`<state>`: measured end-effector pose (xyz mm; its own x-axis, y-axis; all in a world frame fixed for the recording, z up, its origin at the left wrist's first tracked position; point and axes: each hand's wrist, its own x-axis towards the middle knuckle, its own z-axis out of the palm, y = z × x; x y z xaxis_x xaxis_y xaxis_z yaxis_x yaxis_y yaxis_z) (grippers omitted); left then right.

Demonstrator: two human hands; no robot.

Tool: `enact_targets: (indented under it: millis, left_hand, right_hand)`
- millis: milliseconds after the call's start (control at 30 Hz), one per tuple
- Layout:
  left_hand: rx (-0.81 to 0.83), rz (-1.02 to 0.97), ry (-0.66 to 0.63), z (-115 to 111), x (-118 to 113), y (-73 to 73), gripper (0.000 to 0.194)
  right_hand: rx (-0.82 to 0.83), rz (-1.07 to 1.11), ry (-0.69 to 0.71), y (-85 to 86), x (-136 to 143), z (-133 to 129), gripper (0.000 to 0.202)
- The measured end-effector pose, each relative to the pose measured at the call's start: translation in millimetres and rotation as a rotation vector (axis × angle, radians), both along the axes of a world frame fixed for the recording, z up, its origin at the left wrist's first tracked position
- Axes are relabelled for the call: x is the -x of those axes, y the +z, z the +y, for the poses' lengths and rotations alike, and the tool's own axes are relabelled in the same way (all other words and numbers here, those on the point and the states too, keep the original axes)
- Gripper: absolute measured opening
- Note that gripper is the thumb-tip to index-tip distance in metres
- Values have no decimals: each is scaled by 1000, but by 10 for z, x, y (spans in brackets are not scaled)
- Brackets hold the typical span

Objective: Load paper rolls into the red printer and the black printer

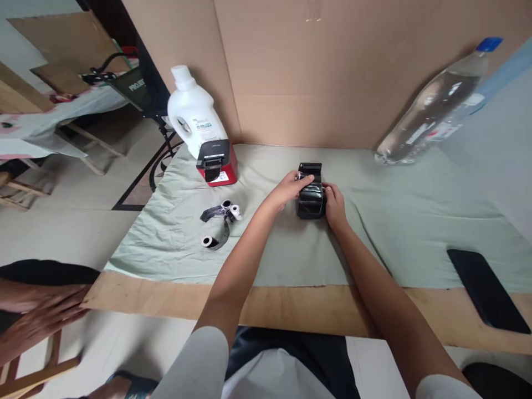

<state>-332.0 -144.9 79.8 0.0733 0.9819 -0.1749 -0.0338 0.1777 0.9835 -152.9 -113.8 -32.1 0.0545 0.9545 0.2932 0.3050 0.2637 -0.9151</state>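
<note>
A small black boxy device (pixel 311 208), with glossy black strips across its top, stands on the green cloth in front of me. Its exact kind does not show clearly. My left hand (pixel 291 187) grips its upper left side, the thumb lying over the top. On the opposite side, my right hand (pixel 334 204) is curled against the device, with some fingertips hidden behind it. Left of my forearm lie small rolls (pixel 208 241) with loose dark strips trailing from them. Behind these is a red and black label printer (pixel 226 165) with a dark strip hanging from its front.
A white detergent jug (pixel 199 113) stands behind the printer, against a cardboard wall (pixel 299 72). At the right a large plastic bottle (pixel 436 105) leans back. A black phone (pixel 486 288) lies at the wooden table edge (pixel 291 305). Another person's hand (pixel 50 310) rests by the left corner.
</note>
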Motion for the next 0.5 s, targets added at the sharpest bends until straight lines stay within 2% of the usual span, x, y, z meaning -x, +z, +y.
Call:
enact_targets:
  millis: [133,300,433,500]
  left_hand:
    - [-35,37,-47,33,-65,-198,11]
    - [-93,64,-68,77,-91,-373,10]
    - [-41,139,-15,86,-142,-425,19]
    - [5,203,27,49,-180,-411,34]
  right_hand:
    - [-97,33,57,195,-32,-18,46]
    - [-63,-185,334,534,-147,69,32]
    - [-4,-343,456,657,-234,126,32]
    - [-9,-408,444,669,-259,160,31]
